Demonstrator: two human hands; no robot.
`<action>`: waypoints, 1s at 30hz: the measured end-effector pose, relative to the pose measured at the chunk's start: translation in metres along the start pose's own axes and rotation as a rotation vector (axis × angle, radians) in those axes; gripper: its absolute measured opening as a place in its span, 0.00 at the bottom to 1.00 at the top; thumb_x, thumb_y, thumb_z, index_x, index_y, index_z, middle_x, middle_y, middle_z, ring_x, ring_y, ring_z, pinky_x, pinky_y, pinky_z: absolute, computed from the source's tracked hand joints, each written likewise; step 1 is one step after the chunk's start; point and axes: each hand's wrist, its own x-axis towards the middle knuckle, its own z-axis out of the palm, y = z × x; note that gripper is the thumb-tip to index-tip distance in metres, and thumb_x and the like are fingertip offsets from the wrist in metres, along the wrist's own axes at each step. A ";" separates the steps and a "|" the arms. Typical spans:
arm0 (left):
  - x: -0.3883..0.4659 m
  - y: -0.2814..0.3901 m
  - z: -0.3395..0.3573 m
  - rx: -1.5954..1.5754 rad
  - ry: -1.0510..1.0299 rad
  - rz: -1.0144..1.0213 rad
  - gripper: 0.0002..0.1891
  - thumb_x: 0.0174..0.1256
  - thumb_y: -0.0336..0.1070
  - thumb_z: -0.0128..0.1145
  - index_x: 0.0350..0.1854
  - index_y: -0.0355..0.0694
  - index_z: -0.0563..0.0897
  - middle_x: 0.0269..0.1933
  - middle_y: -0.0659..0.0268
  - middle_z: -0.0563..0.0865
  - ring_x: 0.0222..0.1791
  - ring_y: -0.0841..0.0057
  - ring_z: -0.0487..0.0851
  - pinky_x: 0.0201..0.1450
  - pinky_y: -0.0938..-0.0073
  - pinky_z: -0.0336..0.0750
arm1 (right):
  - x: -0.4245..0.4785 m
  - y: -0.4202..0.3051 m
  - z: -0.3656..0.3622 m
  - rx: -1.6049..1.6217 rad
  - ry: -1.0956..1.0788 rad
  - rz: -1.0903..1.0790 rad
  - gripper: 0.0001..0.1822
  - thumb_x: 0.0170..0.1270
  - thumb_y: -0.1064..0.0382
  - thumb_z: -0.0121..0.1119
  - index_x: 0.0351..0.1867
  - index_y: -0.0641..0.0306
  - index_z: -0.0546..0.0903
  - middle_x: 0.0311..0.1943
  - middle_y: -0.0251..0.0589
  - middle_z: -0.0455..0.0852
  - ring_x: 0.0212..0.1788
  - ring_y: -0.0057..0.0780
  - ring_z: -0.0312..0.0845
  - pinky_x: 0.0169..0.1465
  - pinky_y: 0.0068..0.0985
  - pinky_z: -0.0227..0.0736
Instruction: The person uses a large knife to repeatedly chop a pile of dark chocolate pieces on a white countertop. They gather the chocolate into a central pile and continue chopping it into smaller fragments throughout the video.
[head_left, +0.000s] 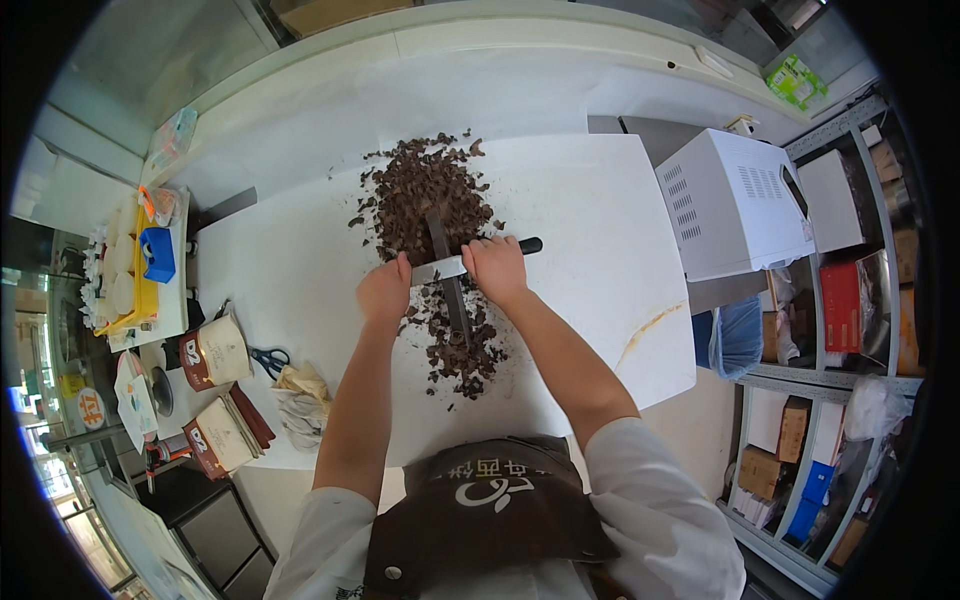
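On the white table stretches a long dark brown block, probably chocolate, pointing away from me. A metal blade with a black handle lies crosswise over it. My left hand grips the blade's left end, with the thumb extended along it. My right hand is closed around the blade's other end, beside the handle. A large heap of dark brown shavings spreads beyond the blade. More shavings surround the block's near end.
The white table extends to both sides. On its left are scissors, a crumpled cloth and printed bags. A white appliance, a lined bin and metal shelving stand at the right. A yellow tray sits far left.
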 end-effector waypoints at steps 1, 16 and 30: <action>0.005 0.005 -0.002 0.014 0.011 -0.016 0.29 0.83 0.55 0.41 0.27 0.42 0.86 0.28 0.55 0.88 0.31 0.50 0.86 0.36 0.49 0.78 | 0.000 -0.002 0.003 -0.010 -0.008 0.034 0.18 0.77 0.53 0.54 0.27 0.55 0.81 0.26 0.39 0.86 0.35 0.40 0.81 0.44 0.40 0.67; -0.002 -0.002 0.005 -0.019 -0.052 -0.080 0.31 0.83 0.56 0.39 0.29 0.41 0.87 0.29 0.54 0.89 0.33 0.50 0.88 0.38 0.48 0.79 | 0.001 -0.007 0.000 -0.057 0.148 -0.076 0.15 0.71 0.55 0.61 0.24 0.54 0.81 0.23 0.35 0.83 0.34 0.36 0.80 0.43 0.37 0.68; -0.026 -0.007 0.008 -0.082 -0.088 -0.038 0.30 0.82 0.57 0.41 0.28 0.43 0.87 0.30 0.53 0.89 0.35 0.49 0.88 0.39 0.47 0.79 | -0.028 -0.010 -0.011 -0.065 0.030 -0.046 0.14 0.72 0.55 0.60 0.27 0.55 0.83 0.25 0.37 0.85 0.35 0.37 0.81 0.43 0.37 0.69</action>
